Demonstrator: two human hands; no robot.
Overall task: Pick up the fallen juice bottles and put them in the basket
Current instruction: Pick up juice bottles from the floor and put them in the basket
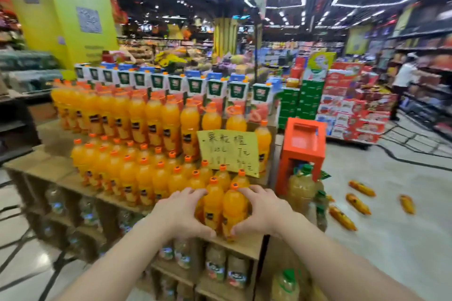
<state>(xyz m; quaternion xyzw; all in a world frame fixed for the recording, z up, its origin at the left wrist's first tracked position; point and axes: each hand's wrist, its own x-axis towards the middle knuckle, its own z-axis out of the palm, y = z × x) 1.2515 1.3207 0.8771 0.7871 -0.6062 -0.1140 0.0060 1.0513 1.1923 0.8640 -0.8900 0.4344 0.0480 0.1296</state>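
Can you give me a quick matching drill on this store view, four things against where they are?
1. left hand
2. fallen bottles
3. yellow sign
4. orange stand

A. lying on the floor at right
B. propped among upright bottles
C. beside the display's right end
D. pressed against a front-row bottle

Pairs: 1-D, 2-A, 3-B, 4-C

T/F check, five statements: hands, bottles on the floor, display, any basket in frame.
1. Both hands grip upright orange juice bottles at the display's front corner. True: left hand and right hand flank the front bottles.
2. Four bottles lie on the floor to the right. True: fallen bottles.
3. The right hand holds a fallen bottle. False: it is on the upright display bottles.
4. A basket shows beside the fallen bottles. False: none is visible.
5. The handwritten price sign is red. False: yellow.
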